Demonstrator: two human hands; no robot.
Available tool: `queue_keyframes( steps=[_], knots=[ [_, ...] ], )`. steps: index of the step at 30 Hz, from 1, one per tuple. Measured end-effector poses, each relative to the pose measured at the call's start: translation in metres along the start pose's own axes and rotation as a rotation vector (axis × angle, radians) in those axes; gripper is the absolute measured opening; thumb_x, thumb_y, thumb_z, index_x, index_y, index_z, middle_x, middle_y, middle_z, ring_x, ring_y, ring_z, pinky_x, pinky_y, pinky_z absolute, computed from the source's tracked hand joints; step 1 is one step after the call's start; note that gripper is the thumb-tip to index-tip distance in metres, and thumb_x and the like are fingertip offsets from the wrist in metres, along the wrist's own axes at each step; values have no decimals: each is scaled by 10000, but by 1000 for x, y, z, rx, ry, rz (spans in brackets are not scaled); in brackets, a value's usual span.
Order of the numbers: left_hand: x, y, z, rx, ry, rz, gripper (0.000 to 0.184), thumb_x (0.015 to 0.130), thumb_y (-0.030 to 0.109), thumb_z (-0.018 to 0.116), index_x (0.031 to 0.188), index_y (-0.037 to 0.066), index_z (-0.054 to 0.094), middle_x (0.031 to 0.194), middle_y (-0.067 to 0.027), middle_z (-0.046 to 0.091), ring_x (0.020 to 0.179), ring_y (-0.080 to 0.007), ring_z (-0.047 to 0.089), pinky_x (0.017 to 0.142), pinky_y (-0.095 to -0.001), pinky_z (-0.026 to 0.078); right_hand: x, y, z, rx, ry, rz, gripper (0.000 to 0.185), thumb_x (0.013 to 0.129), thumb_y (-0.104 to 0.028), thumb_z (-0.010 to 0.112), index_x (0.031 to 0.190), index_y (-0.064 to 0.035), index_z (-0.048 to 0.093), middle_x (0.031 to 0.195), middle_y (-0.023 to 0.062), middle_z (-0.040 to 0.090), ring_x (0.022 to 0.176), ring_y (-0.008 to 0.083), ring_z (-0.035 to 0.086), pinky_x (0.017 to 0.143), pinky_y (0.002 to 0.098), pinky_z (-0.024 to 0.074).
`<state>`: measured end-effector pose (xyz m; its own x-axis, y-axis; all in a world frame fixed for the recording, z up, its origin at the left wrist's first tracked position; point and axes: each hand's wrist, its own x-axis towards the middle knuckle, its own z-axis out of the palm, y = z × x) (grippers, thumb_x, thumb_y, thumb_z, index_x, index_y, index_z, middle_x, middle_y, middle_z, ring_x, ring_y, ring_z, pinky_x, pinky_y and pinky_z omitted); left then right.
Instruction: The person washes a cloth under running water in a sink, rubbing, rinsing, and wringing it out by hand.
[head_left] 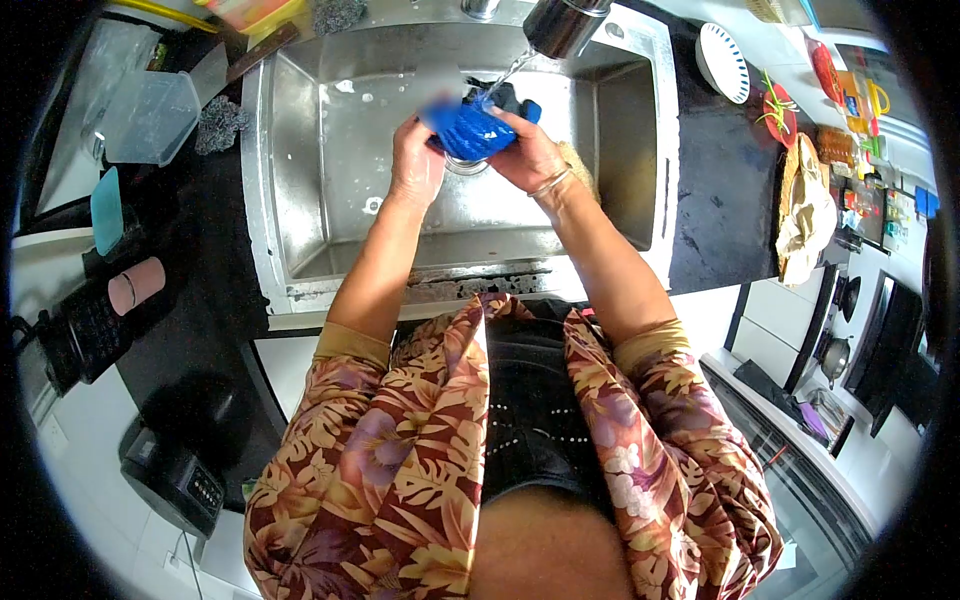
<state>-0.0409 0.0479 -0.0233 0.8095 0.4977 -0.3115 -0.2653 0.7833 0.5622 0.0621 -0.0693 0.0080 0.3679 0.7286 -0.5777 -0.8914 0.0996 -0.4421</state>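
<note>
Water runs from a dark faucet head (566, 25) onto a wet blue item (474, 130), perhaps a cloth or bag, held over the steel sink (335, 225). My left hand (416, 165) grips its left side, fingers partly hidden behind it. On its right side, my right hand (530, 155) holds it with the thumb on top, and a bangle circles that wrist. Something black (500, 97) shows just behind the blue item. The drain ring lies below, partly covered. A tan scrubber or sponge (580, 172) rests beside my right wrist.
Left of the sink are a clear plastic container (155, 118), a steel-wool scrubber (221, 125), a teal item (106, 211) and a pink cup (137, 285). A striped bowl (723, 63) and a red dish (778, 112) stand on the right counter.
</note>
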Motion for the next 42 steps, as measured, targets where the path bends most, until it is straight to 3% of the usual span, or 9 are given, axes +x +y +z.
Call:
queue_keyframes(
  steps=[4,9,15,19,22,24,30,38,42],
  knots=[
    [6,3,10,-241,76,-187,411,863,268,347,1122,11,537,1123,-130,568,1059,-261,525,952,-390,384,-11,-8,44,-167,-69,87,385,790,-307,654,1060,-65,523,988,66,586,851,166,576,725,337,488],
    [20,8,15,79,-126,-132,354,840,238,348,1017,25,570,1035,-113,586,982,-230,543,913,-327,406,5,-5,35,-771,-49,143,610,672,-435,748,1075,-47,504,960,67,557,849,180,566,667,307,526],
    [16,20,24,294,-202,-57,374,753,81,432,1114,13,499,1125,-101,535,999,-188,519,919,-319,407,-1,-10,37,-507,-211,103,412,702,-217,761,983,5,556,921,106,595,768,193,605,614,314,546],
    [33,41,12,457,-533,-85,467,720,87,495,1176,-13,464,1191,-104,507,1064,-206,501,966,-319,364,-4,-18,34,-744,-151,161,344,703,-111,729,979,-17,547,807,125,602,611,181,595,462,270,485],
    [30,71,2,427,-615,-243,504,736,62,539,1228,-2,449,1225,-128,490,1134,-241,473,986,-348,355,-13,-19,45,-425,-275,212,337,704,-92,681,996,-28,526,776,122,586,554,168,555,408,256,418],
    [31,66,-13,54,-817,-384,607,760,174,602,1294,21,357,1277,-129,435,1185,-244,421,1013,-353,318,-18,-15,58,-193,-346,229,341,730,-149,621,1019,-22,493,784,111,561,567,164,532,421,254,406],
    [24,1,8,-424,-473,-224,471,757,212,628,1160,47,450,1101,-98,496,1037,-210,488,922,-342,390,-7,7,65,487,-429,338,446,780,-253,598,1101,3,423,878,67,487,657,129,494,478,208,421],
    [32,53,52,204,-293,-339,208,766,222,644,869,75,539,764,-39,567,716,-140,559,677,-278,479,-29,6,49,142,-441,271,476,781,-236,666,1086,50,438,862,93,503,676,117,432,484,195,372],
    [48,44,47,398,-271,-391,148,767,114,620,836,68,498,728,-37,528,647,-142,549,548,-273,467,-21,8,51,45,-321,309,181,783,-68,603,902,-5,481,810,92,534,561,97,434,398,196,314]
  ],
)
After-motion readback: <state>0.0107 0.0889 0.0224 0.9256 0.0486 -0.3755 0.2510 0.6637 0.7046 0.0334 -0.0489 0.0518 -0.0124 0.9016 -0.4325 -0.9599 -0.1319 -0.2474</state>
